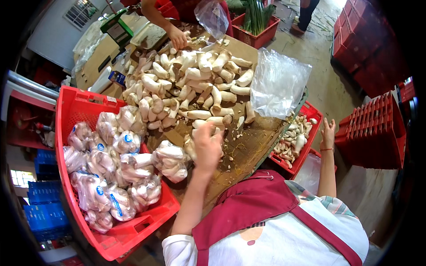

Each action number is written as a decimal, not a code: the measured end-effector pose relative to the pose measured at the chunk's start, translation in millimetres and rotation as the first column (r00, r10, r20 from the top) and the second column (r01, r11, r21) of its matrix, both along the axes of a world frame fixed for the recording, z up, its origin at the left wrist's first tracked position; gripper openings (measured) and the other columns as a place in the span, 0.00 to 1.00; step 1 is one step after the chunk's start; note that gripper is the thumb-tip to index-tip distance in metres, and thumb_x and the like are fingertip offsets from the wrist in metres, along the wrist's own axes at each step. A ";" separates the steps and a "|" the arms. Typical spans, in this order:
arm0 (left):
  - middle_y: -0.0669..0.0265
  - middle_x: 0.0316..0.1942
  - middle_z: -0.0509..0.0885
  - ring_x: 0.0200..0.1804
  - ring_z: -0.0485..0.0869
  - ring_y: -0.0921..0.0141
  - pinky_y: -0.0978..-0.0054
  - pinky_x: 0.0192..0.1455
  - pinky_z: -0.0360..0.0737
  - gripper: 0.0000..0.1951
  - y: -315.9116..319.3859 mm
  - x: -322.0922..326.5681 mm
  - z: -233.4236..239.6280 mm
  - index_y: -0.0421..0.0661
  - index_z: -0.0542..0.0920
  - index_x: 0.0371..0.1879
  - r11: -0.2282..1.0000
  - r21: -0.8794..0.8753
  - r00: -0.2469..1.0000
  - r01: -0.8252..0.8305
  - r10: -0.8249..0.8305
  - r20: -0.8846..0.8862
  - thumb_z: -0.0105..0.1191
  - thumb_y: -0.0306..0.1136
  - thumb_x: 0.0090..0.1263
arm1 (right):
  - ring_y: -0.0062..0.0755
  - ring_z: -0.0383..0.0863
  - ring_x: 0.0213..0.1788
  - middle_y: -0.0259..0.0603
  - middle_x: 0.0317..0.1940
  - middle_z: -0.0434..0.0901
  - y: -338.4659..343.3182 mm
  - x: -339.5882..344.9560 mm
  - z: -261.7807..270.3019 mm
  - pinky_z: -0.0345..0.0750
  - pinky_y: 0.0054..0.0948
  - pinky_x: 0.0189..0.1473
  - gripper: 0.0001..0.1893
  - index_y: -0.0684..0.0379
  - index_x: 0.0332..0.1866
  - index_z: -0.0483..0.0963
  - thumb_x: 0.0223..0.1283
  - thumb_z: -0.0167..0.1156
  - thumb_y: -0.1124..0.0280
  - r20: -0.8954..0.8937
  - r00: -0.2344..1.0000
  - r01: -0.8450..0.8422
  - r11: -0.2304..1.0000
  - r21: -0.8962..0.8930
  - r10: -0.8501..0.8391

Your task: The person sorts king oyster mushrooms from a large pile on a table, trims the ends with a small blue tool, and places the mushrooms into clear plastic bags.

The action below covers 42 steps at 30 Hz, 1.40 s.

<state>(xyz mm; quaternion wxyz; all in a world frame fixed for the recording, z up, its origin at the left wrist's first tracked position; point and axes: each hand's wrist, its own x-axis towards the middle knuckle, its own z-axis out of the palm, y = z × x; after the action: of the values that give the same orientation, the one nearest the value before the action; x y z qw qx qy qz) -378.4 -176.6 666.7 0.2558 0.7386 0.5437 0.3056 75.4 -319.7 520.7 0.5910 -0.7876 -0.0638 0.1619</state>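
Note:
A large heap of king oyster mushrooms [196, 76] covers the middle of the wooden table [246, 143]. My left hand [208, 146], blurred, is over the near edge of the heap, beside a filled clear bag of mushrooms [170, 161]; whether it holds anything is unclear. My right hand [328, 133] is raised at the right with fingers apart and nothing in it, next to a red crate of small mushrooms [293, 139]. An empty clear plastic bag [279, 83] lies at the table's right edge. Several bagged mushroom packs [103, 163] fill the red crate [116, 246] on the left.
Across the table a co-worker's hand [178, 38] touches the heap, near a clear bag [213, 16]. A green scale [116, 28] stands at the back left. Stacked red crates [372, 133] stand at the right; a red crate with green leafy stalks [256, 36] sits behind the table.

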 end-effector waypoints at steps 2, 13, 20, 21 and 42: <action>0.59 0.54 0.74 0.62 0.67 0.63 0.65 0.63 0.67 0.18 16.4 -47.1 -18.5 0.37 0.77 0.47 0.986 0.075 0.931 -0.149 0.165 -0.326 0.60 0.37 0.64 | 0.37 0.72 0.58 0.51 0.61 0.67 10.0 -28.3 12.5 0.70 0.33 0.61 0.27 0.61 0.64 0.67 0.63 0.62 0.59 0.319 0.947 -0.035 0.999 -0.013 0.037; 0.58 0.44 0.83 0.58 0.74 0.64 0.60 0.69 0.56 0.23 17.7 -101.6 -63.0 0.39 0.83 0.35 0.985 0.092 0.685 -0.145 0.167 -0.709 0.56 0.51 0.62 | 0.42 0.78 0.42 0.44 0.35 0.78 95.1 -308.5 78.8 0.76 0.36 0.45 0.20 0.60 0.40 0.76 0.56 0.65 0.52 0.357 0.218 -0.905 0.325 -0.274 0.908; 0.53 0.31 0.85 0.48 0.81 0.61 0.63 0.67 0.57 0.22 31.1 -92.0 -54.5 0.37 0.76 0.38 0.958 0.030 0.696 -0.284 0.228 -0.681 0.54 0.49 0.63 | 0.48 0.81 0.39 0.49 0.33 0.80 109.6 -356.2 42.6 0.77 0.41 0.42 0.29 0.64 0.34 0.74 0.51 0.64 0.42 0.285 0.097 -0.861 0.224 -0.457 0.954; 0.53 0.31 0.86 0.49 0.81 0.61 0.63 0.67 0.56 0.22 32.1 -86.7 -53.0 0.37 0.75 0.41 0.961 -0.023 0.665 -0.277 0.174 -0.726 0.54 0.48 0.64 | 0.49 0.81 0.39 0.50 0.32 0.81 111.3 -358.6 43.4 0.77 0.42 0.42 0.26 0.64 0.33 0.74 0.52 0.63 0.45 0.297 0.094 -0.865 0.225 -0.449 0.950; 0.58 0.46 0.84 0.45 0.82 0.68 0.73 0.48 0.78 0.22 47.7 -109.3 -51.6 0.41 0.74 0.54 0.898 -0.403 0.869 -0.177 0.335 0.365 0.65 0.31 0.61 | 0.27 0.80 0.33 0.38 0.32 0.79 77.5 -202.6 70.5 0.80 0.30 0.35 0.15 0.60 0.43 0.74 0.66 0.49 0.59 -0.374 0.465 -0.444 0.577 0.686 0.803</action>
<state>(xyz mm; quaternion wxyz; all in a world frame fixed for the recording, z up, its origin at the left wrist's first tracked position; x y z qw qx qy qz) -487.8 -128.9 615.2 0.4539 0.5150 0.6156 0.3871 -127.2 -242.1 591.2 0.6451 -0.4104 -0.1881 0.6165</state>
